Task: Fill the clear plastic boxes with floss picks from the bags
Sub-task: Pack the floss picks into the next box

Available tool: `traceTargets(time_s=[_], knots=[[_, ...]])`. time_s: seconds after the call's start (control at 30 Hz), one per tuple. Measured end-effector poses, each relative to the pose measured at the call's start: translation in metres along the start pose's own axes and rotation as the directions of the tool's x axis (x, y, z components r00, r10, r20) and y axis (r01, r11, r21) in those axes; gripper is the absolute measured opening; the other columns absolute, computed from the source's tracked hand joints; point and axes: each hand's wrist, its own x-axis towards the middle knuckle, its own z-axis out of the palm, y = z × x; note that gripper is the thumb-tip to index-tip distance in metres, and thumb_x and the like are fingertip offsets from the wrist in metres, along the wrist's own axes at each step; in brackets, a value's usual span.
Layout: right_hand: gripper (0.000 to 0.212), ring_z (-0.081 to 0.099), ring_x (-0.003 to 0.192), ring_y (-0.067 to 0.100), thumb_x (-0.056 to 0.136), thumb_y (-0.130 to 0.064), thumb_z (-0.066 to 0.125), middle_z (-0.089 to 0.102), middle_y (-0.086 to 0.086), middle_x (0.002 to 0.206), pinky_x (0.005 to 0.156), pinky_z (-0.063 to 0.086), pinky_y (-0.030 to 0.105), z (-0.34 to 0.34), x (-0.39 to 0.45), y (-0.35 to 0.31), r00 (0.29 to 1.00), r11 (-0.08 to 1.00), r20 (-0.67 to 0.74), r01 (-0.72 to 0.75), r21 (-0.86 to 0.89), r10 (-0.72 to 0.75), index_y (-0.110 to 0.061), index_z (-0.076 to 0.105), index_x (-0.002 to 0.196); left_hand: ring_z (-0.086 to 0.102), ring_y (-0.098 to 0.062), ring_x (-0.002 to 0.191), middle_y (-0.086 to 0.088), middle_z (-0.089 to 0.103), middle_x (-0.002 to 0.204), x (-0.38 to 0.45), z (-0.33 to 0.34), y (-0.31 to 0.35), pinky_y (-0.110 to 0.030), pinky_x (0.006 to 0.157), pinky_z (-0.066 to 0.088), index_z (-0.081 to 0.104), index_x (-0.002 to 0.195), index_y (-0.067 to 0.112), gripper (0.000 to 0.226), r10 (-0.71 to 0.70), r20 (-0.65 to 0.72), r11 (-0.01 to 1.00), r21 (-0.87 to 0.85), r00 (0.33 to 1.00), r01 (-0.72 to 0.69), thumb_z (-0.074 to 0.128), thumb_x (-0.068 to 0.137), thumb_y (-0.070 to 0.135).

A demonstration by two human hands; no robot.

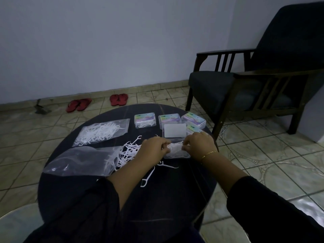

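An open clear plastic box (177, 154) lies on the round dark table (73, 190), its lid (174, 130) flipped back behind it. White floss picks fill its tray. My left hand (152, 149) and my right hand (199, 144) meet over the box, fingers curled and pinching a bunch of floss picks (175, 146) inside it. A slack open bag (78, 160) at the left spills loose picks (128, 151) toward my left hand. A second bag (101, 131) full of picks lies behind it. A few single picks (149, 178) lie near my left forearm.
Several closed, labelled boxes (145, 120) stand in a row at the table's far edge. A dark armchair (254, 81) stands close at the right. Two pairs of red sandals (119, 99) and a dustpan-like tool (40, 107) lie by the wall on the tiled floor.
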Motion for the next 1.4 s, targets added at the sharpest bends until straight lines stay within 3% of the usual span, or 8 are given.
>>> traceTargets(time_s=[0.23,0.37,0.5,0.57,0.7,0.9,1.03,1.4], knots=[[0.031,0.052,0.112,0.018,0.094,-0.037,0.052,0.061,0.001,0.119,0.097,0.043,0.037,0.003,-0.001,0.002,0.998,0.996,0.051,0.023,0.091,-0.028,-0.031,0.057,0.124,0.050,-0.002,0.080,0.006,0.053,0.102,-0.002,0.005,0.008,-0.006,0.067,0.036,0.061,0.125,0.017,0.044,-0.014,-0.081,0.982,-0.189,0.997,-0.002,0.072,0.083,0.016],[0.030,0.051,0.111,0.019,0.096,-0.028,0.049,0.062,0.000,0.118,0.096,0.043,0.035,0.002,-0.004,0.002,0.999,0.994,-0.019,0.036,0.107,-0.034,-0.031,0.059,0.123,0.053,0.000,0.083,0.002,0.059,0.109,-0.006,0.001,0.007,0.001,0.070,0.037,0.064,0.121,0.014,0.034,-0.010,-0.143,0.963,-0.267,0.990,-0.029,0.063,0.088,0.007],[0.029,0.050,0.111,0.019,0.096,-0.028,0.046,0.061,-0.001,0.117,0.097,0.041,0.037,-0.003,-0.008,-0.006,0.992,0.993,-0.112,0.072,0.092,-0.062,-0.029,0.062,0.120,0.059,-0.008,0.094,0.003,0.062,0.113,-0.010,-0.016,-0.007,-0.018,0.086,0.045,0.067,0.117,0.021,0.030,-0.043,-0.136,0.987,-0.161,0.990,0.020,0.057,0.091,0.010],[0.029,0.045,0.116,0.020,0.096,-0.030,0.046,0.057,-0.001,0.121,0.099,0.036,0.037,-0.005,-0.010,-0.015,0.987,0.989,-0.105,0.127,0.074,-0.119,-0.029,0.061,0.121,0.059,-0.013,0.102,0.005,0.063,0.115,-0.012,-0.026,-0.018,-0.032,0.097,0.041,0.066,0.116,0.027,0.027,-0.080,-0.063,0.997,0.006,0.995,0.080,0.057,0.092,0.018],[0.030,0.039,0.118,0.022,0.094,-0.038,0.048,0.052,0.000,0.123,0.099,0.031,0.039,-0.009,-0.019,-0.041,0.957,0.959,-0.056,0.284,-0.009,-0.284,-0.029,0.062,0.118,0.055,-0.012,0.111,0.011,0.063,0.117,-0.019,-0.046,-0.030,-0.038,0.098,0.028,0.066,0.115,0.034,0.026,-0.138,0.062,0.926,0.363,0.989,0.106,0.053,0.092,0.031],[0.039,0.038,0.123,0.026,0.093,-0.039,0.047,0.049,0.006,0.129,0.102,0.028,0.042,0.009,-0.026,-0.064,0.955,0.929,0.103,0.294,-0.224,-0.278,-0.017,0.059,0.123,0.057,-0.012,0.099,0.011,0.065,0.099,-0.032,-0.048,-0.033,-0.040,0.094,0.026,0.069,0.098,0.032,0.045,-0.152,0.194,0.863,0.505,0.969,0.035,0.051,0.079,0.068],[0.036,0.038,0.123,0.029,0.096,-0.029,0.041,0.050,0.009,0.131,0.101,0.030,0.042,0.017,-0.032,-0.067,0.967,0.930,0.108,0.253,-0.268,-0.232,-0.012,0.056,0.124,0.051,-0.015,0.080,0.008,0.053,0.073,-0.040,-0.040,-0.035,-0.040,0.090,0.027,0.055,0.068,0.024,0.059,-0.179,0.236,0.813,0.582,0.955,0.009,0.051,0.067,0.083],[0.037,0.040,0.122,0.028,0.092,-0.031,0.049,0.052,0.007,0.127,0.102,0.030,0.041,0.022,-0.036,-0.064,0.985,0.970,0.083,0.164,-0.177,-0.151,-0.018,0.057,0.125,0.060,-0.016,0.096,0.005,0.068,0.094,-0.046,-0.026,-0.032,-0.036,0.093,0.026,0.072,0.094,0.025,0.026,-0.166,0.160,0.851,0.521,0.973,0.060,0.057,0.086,0.045]])
